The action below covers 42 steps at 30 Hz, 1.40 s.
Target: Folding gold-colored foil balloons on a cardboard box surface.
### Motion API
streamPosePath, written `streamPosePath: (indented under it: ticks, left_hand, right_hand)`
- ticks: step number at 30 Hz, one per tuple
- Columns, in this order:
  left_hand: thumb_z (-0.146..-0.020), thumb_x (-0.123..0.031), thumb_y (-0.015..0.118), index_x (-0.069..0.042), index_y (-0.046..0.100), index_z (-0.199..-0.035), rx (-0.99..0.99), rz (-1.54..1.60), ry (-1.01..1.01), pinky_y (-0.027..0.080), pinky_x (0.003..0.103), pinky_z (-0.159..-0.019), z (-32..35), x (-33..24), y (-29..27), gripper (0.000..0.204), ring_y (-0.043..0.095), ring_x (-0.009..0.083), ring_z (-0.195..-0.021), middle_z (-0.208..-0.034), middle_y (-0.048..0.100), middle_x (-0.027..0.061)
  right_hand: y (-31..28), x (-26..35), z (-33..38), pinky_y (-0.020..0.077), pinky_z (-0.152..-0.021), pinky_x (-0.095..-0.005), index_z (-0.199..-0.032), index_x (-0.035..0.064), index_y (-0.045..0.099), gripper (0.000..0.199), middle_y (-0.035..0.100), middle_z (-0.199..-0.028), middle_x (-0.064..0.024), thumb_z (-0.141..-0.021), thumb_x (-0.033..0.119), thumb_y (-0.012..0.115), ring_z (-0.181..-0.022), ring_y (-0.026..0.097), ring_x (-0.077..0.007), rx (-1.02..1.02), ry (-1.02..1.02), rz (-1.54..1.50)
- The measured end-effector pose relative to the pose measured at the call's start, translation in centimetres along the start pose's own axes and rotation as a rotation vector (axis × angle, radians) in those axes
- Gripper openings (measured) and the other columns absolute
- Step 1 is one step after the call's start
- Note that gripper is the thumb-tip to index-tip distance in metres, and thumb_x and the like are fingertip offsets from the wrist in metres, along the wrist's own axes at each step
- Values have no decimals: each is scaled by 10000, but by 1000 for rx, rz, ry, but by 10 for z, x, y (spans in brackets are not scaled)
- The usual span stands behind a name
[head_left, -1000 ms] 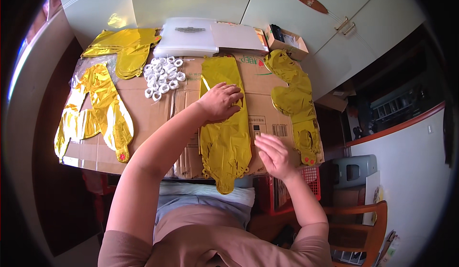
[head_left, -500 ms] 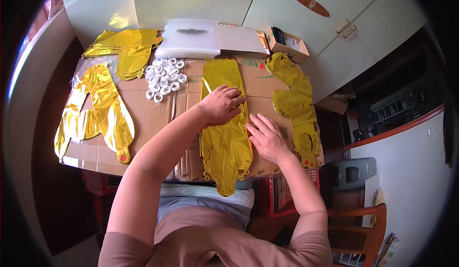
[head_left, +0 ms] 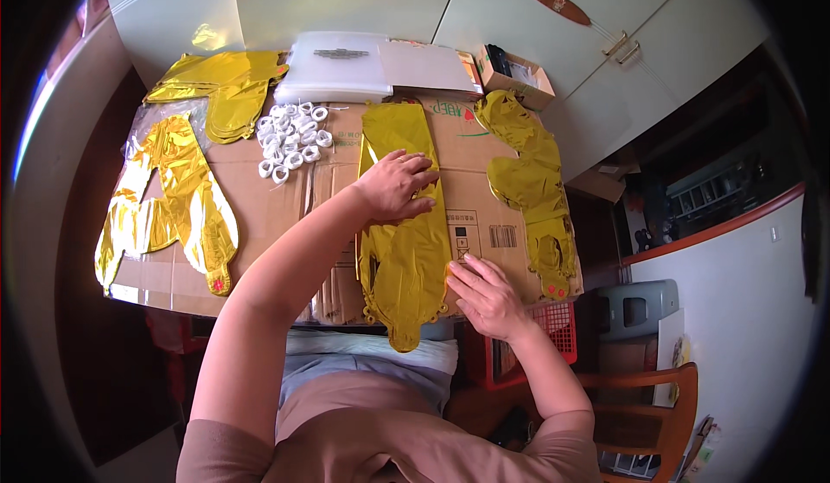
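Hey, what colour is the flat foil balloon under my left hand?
The flat foil balloon is shiny golden yellow, seen best in the head view.

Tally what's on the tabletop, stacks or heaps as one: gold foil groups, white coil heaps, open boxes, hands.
Gold foil groups: 4
White coil heap: 1
Open box: 1
Left hand and right hand: 2
Total: 8
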<state>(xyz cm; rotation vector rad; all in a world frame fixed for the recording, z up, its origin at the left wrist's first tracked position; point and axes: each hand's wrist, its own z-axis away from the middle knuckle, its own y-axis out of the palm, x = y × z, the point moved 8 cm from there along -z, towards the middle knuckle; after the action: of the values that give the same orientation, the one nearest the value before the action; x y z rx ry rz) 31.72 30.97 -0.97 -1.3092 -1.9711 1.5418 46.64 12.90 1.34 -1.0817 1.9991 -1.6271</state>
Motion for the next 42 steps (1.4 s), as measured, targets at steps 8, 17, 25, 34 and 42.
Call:
streamPosePath:
  ticks: [8,17,25,34,42]
  left_hand:
    - [-894,-516,623,-68,579,-1344,-19,-12,-21,342,461,-1149,2,-3,-6,636,510,315,-1307,-1343,581,156]
    - [-935,-284,639,-63,638,-1243,-282,84,6,404,479,-1092,5,1,-33,379,541,385,-1230,-1330,562,172]
    - [-891,-117,665,-61,693,-1088,-510,119,-237,513,440,-917,59,24,-87,207,641,340,-1045,-1119,665,141]
    - [-860,-139,698,-29,690,-1037,-356,-8,-158,454,459,-1015,92,10,-59,208,606,331,-1134,-1140,655,129]
    - [-869,-190,690,-40,686,-1048,-334,-14,-156,424,447,-1069,92,11,-55,233,588,319,-1189,-1155,654,116]
  right_hand:
    - [-16,-2,-12,467,-1034,-480,-1063,45,738,226,717,-1157,-116,-856,128,698,-1131,651,-308,-121,-67,-145]
    - [-16,-53,-84,537,-933,-425,-1027,31,731,169,719,-1048,-122,-870,71,680,-1032,667,-328,-297,23,-165]
    - [4,-77,-103,531,-940,-422,-1019,18,730,164,713,-1086,-154,-887,92,668,-1043,662,-325,-168,46,-252]
    - [21,-108,-143,502,-996,-405,-1087,35,725,230,696,-1197,-109,-889,129,657,-1143,622,-300,-176,-2,40]
    - [32,-95,-144,482,-1037,-406,-1206,48,680,315,645,-1299,-119,-900,120,662,-1219,579,-310,-125,-1,55]
